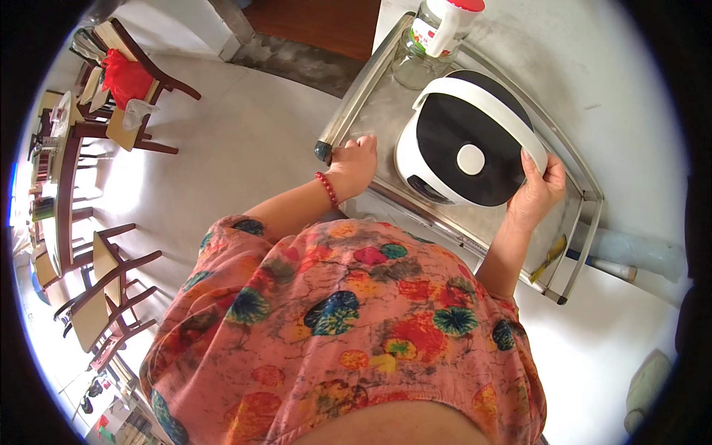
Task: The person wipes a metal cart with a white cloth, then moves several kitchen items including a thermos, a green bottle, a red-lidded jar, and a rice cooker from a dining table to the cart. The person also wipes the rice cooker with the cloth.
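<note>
A rice cooker (397, 158) with a white body, a black lid and a round white button stands upright on a stainless steel cart (384, 111). Its white carrying handle (484, 97) arches across the lid. My right hand (537, 192) grips the right end of that handle, thumb on top. At the cart's front left corner, beside its dark end cap, is my left hand (353, 169), fingers curled and a red bead bracelet on the wrist. What lies under its palm is hidden.
Behind the cooker stands a glass jar (420, 67) with a red lid and white handle. A yellowish strip (549, 258) lies at the cart's right end, near a pale roll (609, 268). Wooden chairs (105, 289), a long table (67, 183) and a red bag (125, 78) are at left.
</note>
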`<move>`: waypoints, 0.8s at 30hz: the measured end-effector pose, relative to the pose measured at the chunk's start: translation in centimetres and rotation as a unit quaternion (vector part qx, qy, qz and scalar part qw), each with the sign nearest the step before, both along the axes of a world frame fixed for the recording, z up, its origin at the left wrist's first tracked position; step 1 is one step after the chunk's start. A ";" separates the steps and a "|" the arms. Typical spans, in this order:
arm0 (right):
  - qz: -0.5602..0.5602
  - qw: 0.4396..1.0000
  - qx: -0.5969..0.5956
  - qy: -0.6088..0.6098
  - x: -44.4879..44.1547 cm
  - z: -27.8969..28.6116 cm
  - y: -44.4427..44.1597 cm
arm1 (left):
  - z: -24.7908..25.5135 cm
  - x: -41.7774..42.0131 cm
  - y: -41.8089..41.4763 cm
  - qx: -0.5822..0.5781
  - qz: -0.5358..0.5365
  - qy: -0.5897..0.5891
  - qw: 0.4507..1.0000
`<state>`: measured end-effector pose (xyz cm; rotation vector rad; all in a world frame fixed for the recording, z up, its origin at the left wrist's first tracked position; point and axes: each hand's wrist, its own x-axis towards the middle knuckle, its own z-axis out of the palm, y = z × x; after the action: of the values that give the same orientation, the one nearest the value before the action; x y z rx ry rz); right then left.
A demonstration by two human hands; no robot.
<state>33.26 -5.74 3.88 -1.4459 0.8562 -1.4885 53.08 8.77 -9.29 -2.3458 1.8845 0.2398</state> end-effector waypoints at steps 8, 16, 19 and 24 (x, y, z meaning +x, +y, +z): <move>0.018 1.000 0.009 0.002 0.0 0.0 -0.5 | -0.5 0.8 -2.1 -0.066 0.107 0.133 0.983; 0.012 0.999 0.020 -0.026 -1.3 -1.4 -1.2 | -1.6 0.8 -3.7 -0.085 0.158 0.105 0.978; 0.018 0.999 0.019 -0.036 -1.7 -1.5 -1.2 | -1.4 0.5 -1.7 -0.152 0.117 0.278 0.941; 0.040 0.997 0.034 -0.057 -0.5 -0.8 -0.1 | -1.4 -0.7 4.4 -0.111 0.152 0.447 0.875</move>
<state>32.81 -5.86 3.10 -1.3179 0.7629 -1.4529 52.35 13.14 -10.70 -2.9881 1.8613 1.4293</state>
